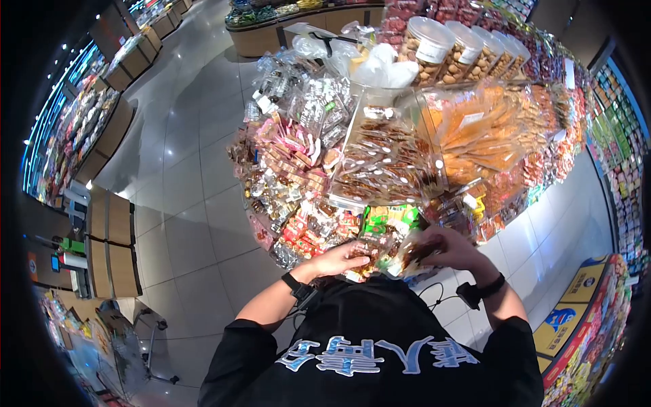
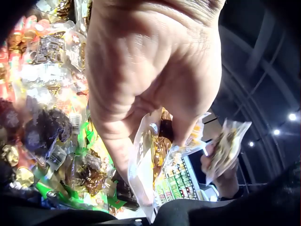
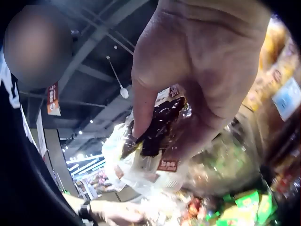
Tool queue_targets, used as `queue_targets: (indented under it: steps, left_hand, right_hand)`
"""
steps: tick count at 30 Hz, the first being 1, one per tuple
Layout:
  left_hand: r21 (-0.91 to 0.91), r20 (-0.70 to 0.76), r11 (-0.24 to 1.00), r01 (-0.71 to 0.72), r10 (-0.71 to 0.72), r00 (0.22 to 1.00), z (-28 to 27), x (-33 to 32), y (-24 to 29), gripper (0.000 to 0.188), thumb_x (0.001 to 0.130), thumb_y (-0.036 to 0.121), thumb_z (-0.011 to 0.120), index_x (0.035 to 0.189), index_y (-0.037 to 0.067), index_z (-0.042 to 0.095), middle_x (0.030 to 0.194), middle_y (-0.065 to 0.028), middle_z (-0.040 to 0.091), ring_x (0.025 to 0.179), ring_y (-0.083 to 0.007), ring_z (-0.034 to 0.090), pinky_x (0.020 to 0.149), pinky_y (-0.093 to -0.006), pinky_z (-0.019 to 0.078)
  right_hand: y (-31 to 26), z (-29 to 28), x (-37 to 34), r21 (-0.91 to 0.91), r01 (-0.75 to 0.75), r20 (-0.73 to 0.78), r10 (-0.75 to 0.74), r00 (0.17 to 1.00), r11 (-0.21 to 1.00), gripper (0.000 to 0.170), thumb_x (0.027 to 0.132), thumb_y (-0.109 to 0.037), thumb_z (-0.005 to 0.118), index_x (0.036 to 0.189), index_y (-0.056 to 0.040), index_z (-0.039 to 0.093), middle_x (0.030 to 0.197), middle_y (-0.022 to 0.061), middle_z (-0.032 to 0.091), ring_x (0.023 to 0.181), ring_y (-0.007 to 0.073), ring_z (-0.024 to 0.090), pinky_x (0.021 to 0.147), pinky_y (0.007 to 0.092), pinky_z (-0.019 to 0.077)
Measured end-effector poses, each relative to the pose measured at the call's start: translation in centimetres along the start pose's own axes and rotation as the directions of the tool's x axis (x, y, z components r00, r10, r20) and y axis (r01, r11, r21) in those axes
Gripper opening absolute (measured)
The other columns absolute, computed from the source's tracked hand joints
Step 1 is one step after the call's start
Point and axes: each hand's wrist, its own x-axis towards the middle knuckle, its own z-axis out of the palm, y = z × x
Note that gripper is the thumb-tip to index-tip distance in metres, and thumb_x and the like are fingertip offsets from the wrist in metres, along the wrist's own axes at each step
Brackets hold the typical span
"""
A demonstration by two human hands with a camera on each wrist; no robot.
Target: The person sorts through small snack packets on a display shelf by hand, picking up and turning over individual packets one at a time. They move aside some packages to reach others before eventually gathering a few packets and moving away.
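My left hand (image 1: 339,260) pinches a small clear snack packet (image 2: 161,148) with brown contents between thumb and fingers, low over the near edge of the heaped display. To its right, my right hand (image 1: 449,249) grips a clear packet of dark brown snack pieces (image 3: 162,125) with a red-brown label, thumb on one side and fingers on the other. Just beyond the hands lie green-and-yellow packets (image 1: 391,218) and red-wrapped packets (image 1: 305,229). Under the right hand in its wrist view is another clear bag (image 3: 223,162) with pale green contents.
A clear bin of flat brown packets (image 1: 386,159) stands behind, with bags of orange strips (image 1: 485,136) beside it. Lidded tubs (image 1: 428,47) line the back. Pink packets (image 1: 291,146) lie at left. Tiled floor (image 1: 183,197) surrounds the display; a yellow promotional stand (image 1: 573,305) is at right.
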Motion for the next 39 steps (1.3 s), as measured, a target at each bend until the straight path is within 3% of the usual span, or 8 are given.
queue_targets:
  steps: [4,6,11,15,21,29,35,39]
  left_hand:
    - [-0.076,0.062,0.997,-0.001,0.006,0.998,-0.4,0.4,-1.5,0.041,0.106,0.019,0.055,0.142,0.002,0.047,0.127,-0.0078,0.064,0.107,-0.0157,0.064,0.092,-0.0338,0.0553]
    - [-0.116,0.092,0.993,0.031,-0.02,0.996,-0.6,0.7,-2.7,0.041,0.106,0.02,0.055,0.143,0.003,0.047,0.126,-0.0082,0.064,0.104,-0.0166,0.066,0.089,-0.0341,0.057]
    - [-0.175,0.111,0.98,0.097,-0.078,0.991,-0.4,0.6,-1.9,0.04,0.106,0.018,0.056,0.143,0.003,0.049,0.129,-0.0069,0.063,0.112,-0.0152,0.062,0.097,-0.0334,0.0521]
    - [-0.077,0.077,0.997,0.018,-0.012,0.997,-0.7,0.3,-2.5,0.043,0.105,0.018,0.057,0.144,0.003,0.048,0.132,-0.0057,0.062,0.118,-0.0144,0.059,0.103,-0.0333,0.0485]
    - [-0.123,0.057,0.99,0.066,-0.059,0.997,-1.1,-0.8,-2.5,0.048,0.104,0.023,0.059,0.147,0.004,0.046,0.135,-0.0076,0.062,0.122,-0.0162,0.057,0.107,-0.034,0.0445]
    - [-0.039,-0.015,0.997,0.073,-0.074,0.997,-0.8,-2.0,-0.3,0.052,0.103,0.026,0.062,0.147,0.003,0.045,0.136,-0.0085,0.062,0.125,-0.0166,0.056,0.108,-0.0341,0.0435]
    - [-0.067,-0.019,0.994,0.086,-0.087,0.996,-0.7,-2.0,0.0,0.054,0.104,0.023,0.061,0.15,0.003,0.041,0.136,-0.0087,0.061,0.123,-0.0167,0.058,0.108,-0.0337,0.0444]
    - [-0.165,-0.001,0.98,0.114,-0.116,0.993,-0.9,-1.7,-1.5,0.056,0.104,0.021,0.06,0.152,0.003,0.037,0.136,-0.0088,0.061,0.122,-0.0168,0.058,0.107,-0.0339,0.0455]
  right_hand:
    - [-6.2,-2.5,0.1,0.116,0.215,-0.335,-0.166,0.928,0.97,0.044,0.076,0.003,0.082,0.115,-0.0036,0.063,0.109,0.0036,0.07,0.101,0.0134,0.066,0.09,0.0322,0.0544]
    - [-10.1,-3.6,2.8,-0.034,0.381,-0.474,-0.35,0.808,0.924,0.047,0.083,-0.003,0.079,0.125,-0.0032,0.059,0.109,0.0051,0.071,0.088,0.0118,0.067,0.079,0.0284,0.0565]
    - [-15.2,-5.7,9.9,-0.663,0.172,-0.57,-0.64,0.515,0.728,0.044,0.083,-0.014,0.078,0.123,-0.0054,0.061,0.096,0.0123,0.073,0.062,0.013,0.059,0.062,0.0297,0.0501]
    - [-15.5,-5.6,14.8,-0.831,0.126,-0.425,-0.764,0.486,0.543,0.041,0.084,-0.011,0.074,0.121,-0.0065,0.059,0.099,0.0221,0.071,0.09,0.0402,0.07,0.077,0.0453,0.0547]
    - [-13.9,-5.8,18.4,-0.925,0.129,-0.23,-0.795,0.561,0.359,0.037,0.086,-0.008,0.07,0.12,-0.0061,0.056,0.112,0.021,0.068,0.103,0.0418,0.065,0.084,0.0476,0.0542]
    - [-11.4,-6.9,20.0,-0.894,0.048,-0.217,-0.525,0.823,0.445,0.035,0.092,-0.017,0.062,0.124,-0.0075,0.053,0.124,0.0183,0.064,0.119,0.038,0.06,0.1,0.0479,0.0484]
    - [-11.5,-6.8,21.0,-0.925,0.269,-0.084,-0.834,0.546,0.269,0.022,0.092,-0.013,0.062,0.112,-0.0045,0.06,0.112,0.0159,0.068,0.112,0.0349,0.063,0.095,0.0452,0.0509]
    - [-12.0,-6.5,20.1,-0.967,0.093,-0.138,-0.795,0.591,0.237,0.015,0.092,-0.014,0.063,0.104,-0.0045,0.061,0.097,0.0139,0.068,0.1,0.0334,0.065,0.087,0.0442,0.0531]
